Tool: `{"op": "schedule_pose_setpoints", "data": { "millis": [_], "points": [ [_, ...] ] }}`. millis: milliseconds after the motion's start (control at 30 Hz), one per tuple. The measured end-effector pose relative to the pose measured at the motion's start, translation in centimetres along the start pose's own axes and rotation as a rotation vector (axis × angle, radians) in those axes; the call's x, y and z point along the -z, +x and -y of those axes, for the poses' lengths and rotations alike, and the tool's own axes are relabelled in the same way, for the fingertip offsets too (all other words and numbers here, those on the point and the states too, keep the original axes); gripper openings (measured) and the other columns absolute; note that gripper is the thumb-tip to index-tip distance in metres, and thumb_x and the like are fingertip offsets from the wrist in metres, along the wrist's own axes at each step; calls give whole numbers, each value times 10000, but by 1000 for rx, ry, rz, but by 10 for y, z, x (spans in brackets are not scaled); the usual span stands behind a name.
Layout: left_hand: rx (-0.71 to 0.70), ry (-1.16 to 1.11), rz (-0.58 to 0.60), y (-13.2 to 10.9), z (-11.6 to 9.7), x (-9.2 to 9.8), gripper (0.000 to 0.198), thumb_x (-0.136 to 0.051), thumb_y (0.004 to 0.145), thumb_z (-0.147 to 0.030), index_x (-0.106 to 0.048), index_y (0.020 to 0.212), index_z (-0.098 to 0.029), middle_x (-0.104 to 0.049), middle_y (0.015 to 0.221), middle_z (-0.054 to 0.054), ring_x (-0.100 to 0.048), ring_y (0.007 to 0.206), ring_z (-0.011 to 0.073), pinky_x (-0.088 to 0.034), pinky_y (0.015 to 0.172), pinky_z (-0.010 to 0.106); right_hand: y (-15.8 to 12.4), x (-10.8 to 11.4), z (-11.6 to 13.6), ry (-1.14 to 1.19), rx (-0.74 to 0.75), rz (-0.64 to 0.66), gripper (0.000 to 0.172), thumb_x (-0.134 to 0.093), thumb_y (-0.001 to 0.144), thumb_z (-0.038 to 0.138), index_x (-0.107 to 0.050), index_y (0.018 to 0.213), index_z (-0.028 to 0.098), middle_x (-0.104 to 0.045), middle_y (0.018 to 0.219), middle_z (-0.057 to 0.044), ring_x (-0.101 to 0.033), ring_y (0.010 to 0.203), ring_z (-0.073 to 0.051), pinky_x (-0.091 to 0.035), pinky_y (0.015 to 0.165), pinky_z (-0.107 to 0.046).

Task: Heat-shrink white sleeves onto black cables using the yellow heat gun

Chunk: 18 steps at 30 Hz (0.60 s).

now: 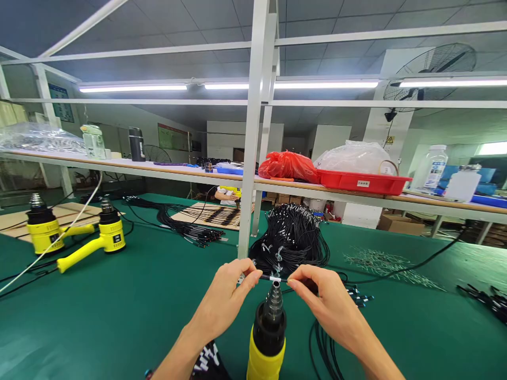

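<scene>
A thin black cable with a white sleeve [274, 279] is stretched level between my two hands. My left hand [227, 295] pinches its left end, and my right hand [322, 295] pinches it on the right. Just below the white sleeve stands the metal nozzle of a yellow and black heat gun [269, 332], pointing upward. Whether the sleeve touches the nozzle I cannot tell. Black cables [327, 348] hang in loops beneath my right hand, and cable ends with blue and white tips lie beside it.
Behind my hands lies a big heap of black cables [293, 232]. Two more yellow heat guns [111, 232] stand at left, near another cable bundle [190, 224]. Clear offcuts [390, 264] are scattered at right. A white post [253, 132] rises mid-bench, and a shelf carries a red tray [362, 182].
</scene>
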<state>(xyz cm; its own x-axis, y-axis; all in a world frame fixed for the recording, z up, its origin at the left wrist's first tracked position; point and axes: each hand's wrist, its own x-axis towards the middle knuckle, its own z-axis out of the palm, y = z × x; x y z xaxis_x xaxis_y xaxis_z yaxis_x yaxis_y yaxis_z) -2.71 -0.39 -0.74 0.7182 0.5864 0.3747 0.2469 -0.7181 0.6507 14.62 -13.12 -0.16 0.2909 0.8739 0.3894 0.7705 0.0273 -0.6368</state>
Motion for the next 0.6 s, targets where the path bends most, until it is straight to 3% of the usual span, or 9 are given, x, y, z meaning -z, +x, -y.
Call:
{"op": "schedule_pose_setpoints", "data": {
  "millis": [167,400,500,600],
  "points": [
    [-10,-14,-33,0,0,1,160,-453,946,-352,-553,925,-230,-612,961,-4,-514,922,194,-374,814,306,-1,-4,-2,56,5,-27,188,-519,903,285,-617,766,202,-626,717,15,-523,652,-144,-366,585,-248],
    [6,55,-80,2,-3,5,403,-331,984,-429,-550,726,-209,-612,774,-4,-534,790,185,-367,743,310,-2,4,-8,-34,-38,-91,389,-409,924,462,-625,732,200,-511,562,20,-415,507,-136,-298,481,-250],
    [51,134,-36,-8,21,12,243,-434,944,-380,-561,817,-217,-631,852,-11,-546,837,180,-372,769,301,-9,18,-49,-86,-207,-267,428,-434,840,550,-689,836,207,-600,594,-12,-499,479,-162,-367,471,-270],
    [163,242,146,-32,69,10,79,-498,874,-261,-562,855,-217,-641,919,-13,-559,889,167,-385,792,276,-28,34,-120,-107,-487,-414,469,-442,753,572,-702,889,207,-714,692,-76,-666,599,-247,-507,561,-341]
  ]
}}
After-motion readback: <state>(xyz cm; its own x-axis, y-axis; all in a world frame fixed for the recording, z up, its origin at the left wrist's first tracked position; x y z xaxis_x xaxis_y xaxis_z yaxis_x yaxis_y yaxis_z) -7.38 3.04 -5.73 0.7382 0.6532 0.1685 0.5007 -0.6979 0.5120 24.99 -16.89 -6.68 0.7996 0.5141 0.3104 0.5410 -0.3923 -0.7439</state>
